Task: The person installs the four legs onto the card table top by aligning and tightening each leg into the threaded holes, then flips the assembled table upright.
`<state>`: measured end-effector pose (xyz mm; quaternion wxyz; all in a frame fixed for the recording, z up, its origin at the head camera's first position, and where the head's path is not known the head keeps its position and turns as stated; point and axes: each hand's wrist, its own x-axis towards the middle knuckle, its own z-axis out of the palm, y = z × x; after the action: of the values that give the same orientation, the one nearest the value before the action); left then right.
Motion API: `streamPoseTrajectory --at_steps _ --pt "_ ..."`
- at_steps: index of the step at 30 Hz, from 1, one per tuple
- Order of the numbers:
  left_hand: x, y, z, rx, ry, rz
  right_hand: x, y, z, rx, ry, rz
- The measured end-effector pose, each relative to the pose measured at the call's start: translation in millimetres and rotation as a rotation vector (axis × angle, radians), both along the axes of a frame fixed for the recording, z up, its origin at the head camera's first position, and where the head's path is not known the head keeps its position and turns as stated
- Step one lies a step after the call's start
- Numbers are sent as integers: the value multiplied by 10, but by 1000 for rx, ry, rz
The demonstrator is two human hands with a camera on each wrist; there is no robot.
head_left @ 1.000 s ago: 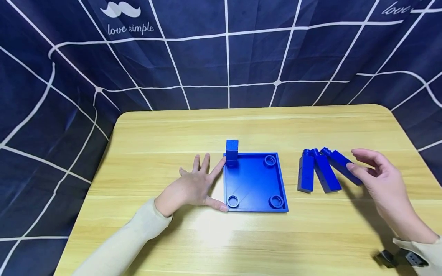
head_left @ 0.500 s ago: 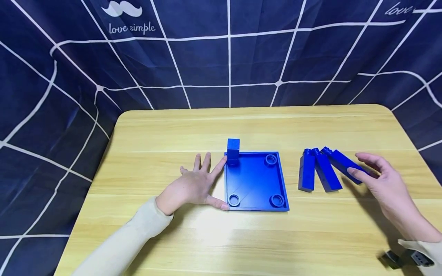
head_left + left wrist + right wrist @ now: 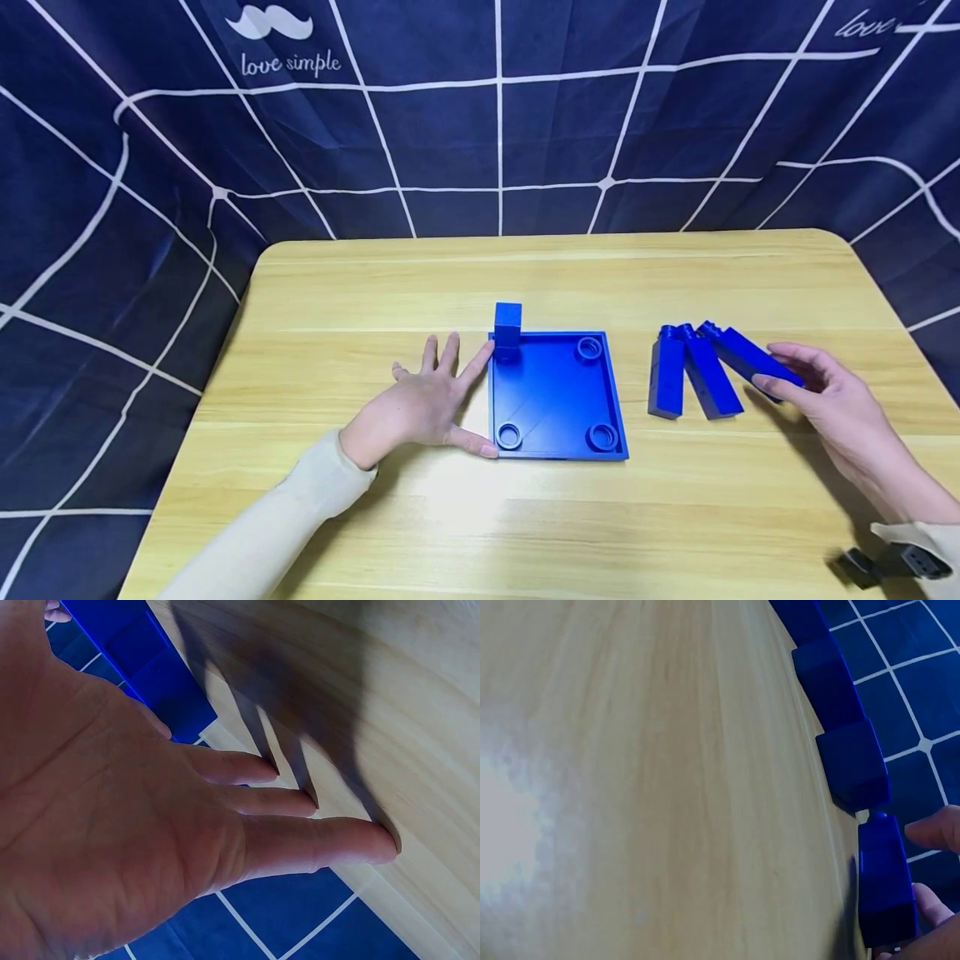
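Observation:
A blue square toy tabletop [image 3: 557,392] lies underside up, with round sockets showing in three corners. One blue leg [image 3: 507,321] stands upright in its far left corner. My left hand [image 3: 423,404] is spread flat beside it, forefinger and thumb touching its left edge. To the right, my right hand [image 3: 832,396] holds the lower end of the rightmost loose leg [image 3: 750,354] between thumb and fingers. That leg also shows in the right wrist view, close to the fingers. My left palm [image 3: 112,802] fills much of the left wrist view.
Two more blue legs [image 3: 667,375] [image 3: 708,375] lie left of the held one, round threaded ends pointing away. Everything rests on a light wooden table [image 3: 375,283]. A dark blue curtain [image 3: 420,133] with white lines hangs behind it.
My right hand has closed in on the end of the rightmost leg, whose near end has shifted to the right. My left hand stays at the tabletop's edge.

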<state>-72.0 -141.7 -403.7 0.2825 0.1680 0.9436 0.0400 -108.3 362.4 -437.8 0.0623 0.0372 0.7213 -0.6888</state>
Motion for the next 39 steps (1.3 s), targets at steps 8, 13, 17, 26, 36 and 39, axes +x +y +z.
streamPoseTrajectory --at_steps 8,13,17,26,36,39 --pt "11 -8 -7 7 5 4 -19 70 -19 140 -16 18" --pt "12 -11 -6 5 5 2 -36 96 -26 370 6 57" --pt "10 -5 1 0 -1 6 -51 115 -21 450 19 74" --pt "3 4 1 1 1 0 -72 121 -1 408 -33 56" --pt "3 1 5 -3 -2 -5 -105 127 17 341 -74 13" --pt "7 -3 -2 1 -7 2 -113 147 -6 222 -69 -33"
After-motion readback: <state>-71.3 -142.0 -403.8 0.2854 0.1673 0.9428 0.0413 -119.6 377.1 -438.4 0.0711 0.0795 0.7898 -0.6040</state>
